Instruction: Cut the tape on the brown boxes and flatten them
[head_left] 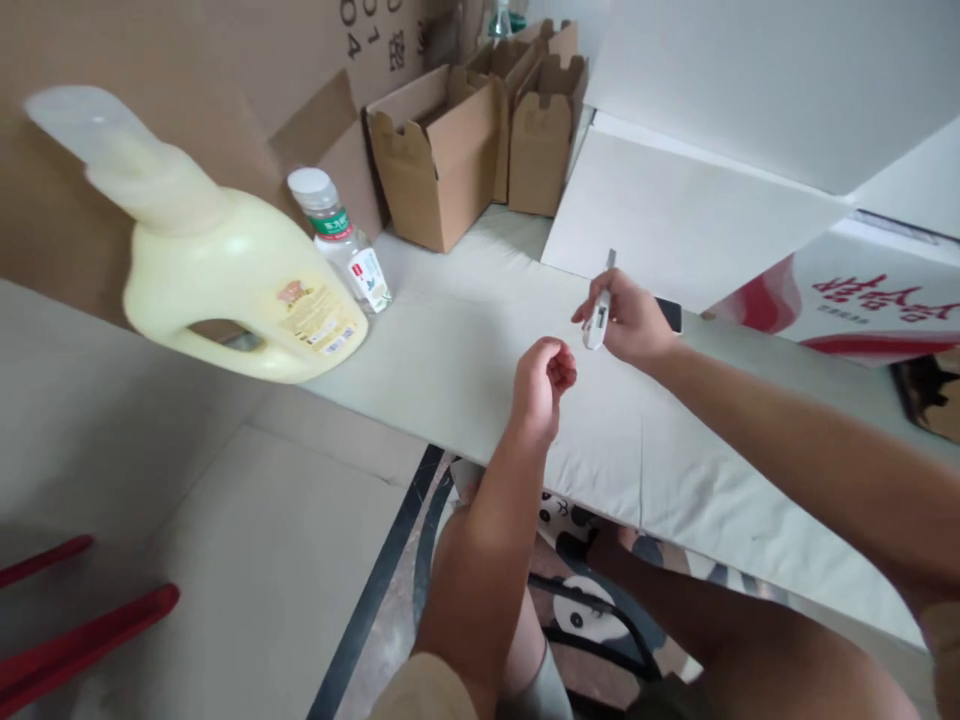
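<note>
My right hand (628, 315) grips a slim white box cutter (598, 322) with a flat grey tip pointing away from me. A dark slot shows along its body. Just to the left, my left hand (541, 385) is curled closed above the table, thumb over bent fingers, and I see nothing in it. The two hands are close together but apart. Behind my right hand lies a dark phone-like object (670, 315), partly covered by the hand.
A large pale-yellow jug (247, 270) and a clear bottle with a white cap (349, 245) stand at the left of the white-covered table (450, 370). Open cardboard boxes (465, 150) stand at the back, and white boxes (675, 200) at the right. Red bars (90, 635) show lower left.
</note>
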